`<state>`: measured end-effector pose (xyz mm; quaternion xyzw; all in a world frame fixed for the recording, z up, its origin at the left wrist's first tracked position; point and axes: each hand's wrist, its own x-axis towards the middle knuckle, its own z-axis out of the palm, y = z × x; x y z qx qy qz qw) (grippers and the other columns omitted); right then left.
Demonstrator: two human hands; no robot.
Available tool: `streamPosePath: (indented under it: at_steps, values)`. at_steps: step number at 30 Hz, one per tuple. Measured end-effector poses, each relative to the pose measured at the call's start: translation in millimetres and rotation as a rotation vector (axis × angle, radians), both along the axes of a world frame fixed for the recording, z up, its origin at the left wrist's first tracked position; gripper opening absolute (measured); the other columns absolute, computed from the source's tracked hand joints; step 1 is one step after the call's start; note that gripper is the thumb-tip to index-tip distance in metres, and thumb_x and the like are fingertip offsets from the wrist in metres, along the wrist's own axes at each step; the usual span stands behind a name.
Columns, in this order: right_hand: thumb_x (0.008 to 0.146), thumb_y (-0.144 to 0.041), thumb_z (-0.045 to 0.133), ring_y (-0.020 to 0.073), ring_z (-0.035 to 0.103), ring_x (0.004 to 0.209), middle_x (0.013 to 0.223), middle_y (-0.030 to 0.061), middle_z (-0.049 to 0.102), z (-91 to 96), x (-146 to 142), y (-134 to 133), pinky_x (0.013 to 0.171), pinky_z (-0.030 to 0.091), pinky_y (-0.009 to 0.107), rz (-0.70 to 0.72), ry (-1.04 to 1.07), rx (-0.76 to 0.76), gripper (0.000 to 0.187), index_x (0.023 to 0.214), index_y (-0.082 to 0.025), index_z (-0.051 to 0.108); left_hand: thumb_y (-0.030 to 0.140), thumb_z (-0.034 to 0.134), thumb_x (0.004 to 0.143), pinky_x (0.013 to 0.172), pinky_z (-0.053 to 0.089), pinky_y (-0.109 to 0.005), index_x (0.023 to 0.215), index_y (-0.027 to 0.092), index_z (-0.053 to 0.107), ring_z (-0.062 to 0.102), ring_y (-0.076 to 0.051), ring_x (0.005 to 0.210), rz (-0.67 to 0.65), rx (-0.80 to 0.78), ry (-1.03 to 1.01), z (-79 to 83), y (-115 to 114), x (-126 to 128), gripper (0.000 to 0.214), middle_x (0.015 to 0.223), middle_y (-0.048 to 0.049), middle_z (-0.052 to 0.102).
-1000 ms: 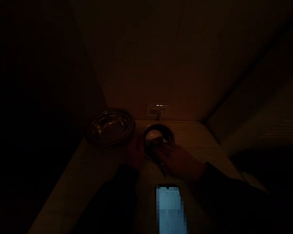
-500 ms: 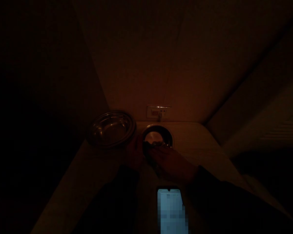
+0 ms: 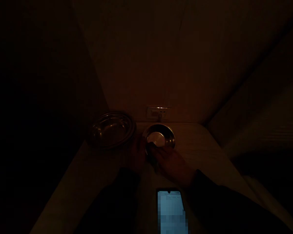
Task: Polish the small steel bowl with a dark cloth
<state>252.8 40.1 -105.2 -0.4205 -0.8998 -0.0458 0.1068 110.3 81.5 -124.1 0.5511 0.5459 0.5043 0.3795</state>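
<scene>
Work in hand: small round metal bowl (image 3: 158, 137), upright, just ahead of the right-hand grip (image 3: 174, 162) and to its left; looks like wiping at the near side, judging by the pose.
Right-hand grip: narrow, fingers laid over a dark cloth (image 3: 152, 159) at the bowl's near rim; exact material lost in the gloom.
Left-hand grip (image 3: 138, 154): at the bowl's left edge, seems to steady it; can't tell if it's closed on the rim or only resting there.
Next move calls for: bowl held firm on the left, cloth kept between fingers and metal, light pressure so it doesn't skid.
Stacked metal basins (image 3: 117, 130): ahead and left of left-hand grip, very near; little elbow room that side.
Phone (image 3: 172, 211): screen lit, nearer the wearer than the right-hand grip, close to that sleeve; easy to knock.
Wall socket (image 3: 154, 112): beyond both grips, past the bowl, something plugged in.
Bench (image 3: 197, 139): pale, wood-grained, under everything.
Light: very poor; fingertips hard to read.
</scene>
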Motion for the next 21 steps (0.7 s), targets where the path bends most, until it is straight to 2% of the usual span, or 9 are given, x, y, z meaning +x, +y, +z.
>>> streamPosePath:
  at_steps: [5,10,15,18,21]
  values:
    - [0.082,-0.017,0.05,0.0297,0.053,0.107,0.12,0.0206,0.058,-7.6,-12.4,-2.5,0.09,0.046,0.044,-0.085,0.131,-0.002,0.051,0.131,-0.003,0.042,0.035,0.042,0.088,0.096,0.042,-0.032,0.117,0.017,0.057,0.056,-0.019,0.113,-0.008,0.024,-0.033,1.3,0.2,1.6,0.037,0.121,-0.0088,0.063]
    - [0.08,-0.013,0.048,0.0288,0.048,0.116,0.126,0.0194,0.053,-12.1,-15.8,-6.7,0.097,0.042,0.044,-0.036,0.2,-0.037,0.053,0.131,-0.004,0.04,0.034,0.043,0.087,0.095,0.043,-0.03,0.111,0.017,0.062,0.058,-0.019,0.111,0.024,0.022,-0.029,1.4,0.2,-0.4,0.035,0.117,-0.0072,0.065]
    - [0.08,-0.013,0.046,0.0284,0.046,0.118,0.127,0.0194,0.053,-7.3,-13.5,-7.0,0.099,0.041,0.046,0.02,0.199,-0.084,0.052,0.131,-0.004,0.04,0.037,0.043,0.086,0.085,0.048,-0.032,0.099,0.015,0.067,0.064,-0.021,0.094,0.043,0.011,-0.018,0.2,0.8,-2.8,0.035,0.099,-0.0076,0.071]
    - [0.08,-0.015,0.047,0.0278,0.046,0.118,0.126,0.0192,0.053,-1.4,-11.3,-6.0,0.098,0.041,0.045,0.047,0.168,-0.125,0.053,0.131,-0.005,0.04,0.038,0.044,0.085,0.085,0.048,-0.03,0.099,0.016,0.067,0.064,-0.02,0.093,0.054,0.056,-0.015,-1.5,1.8,-3.9,0.035,0.099,-0.0065,0.071]
    - [0.083,-0.019,0.048,0.0287,0.05,0.113,0.123,0.0187,0.056,7.6,-3.3,-4.9,0.094,0.043,0.046,0.063,0.045,-0.136,0.048,0.128,-0.007,0.044,0.038,0.044,0.086,0.085,0.048,-0.03,0.097,0.015,0.068,0.064,-0.02,0.093,0.07,0.088,0.009,-2.6,1.7,-4.0,0.035,0.098,-0.0064,0.071]
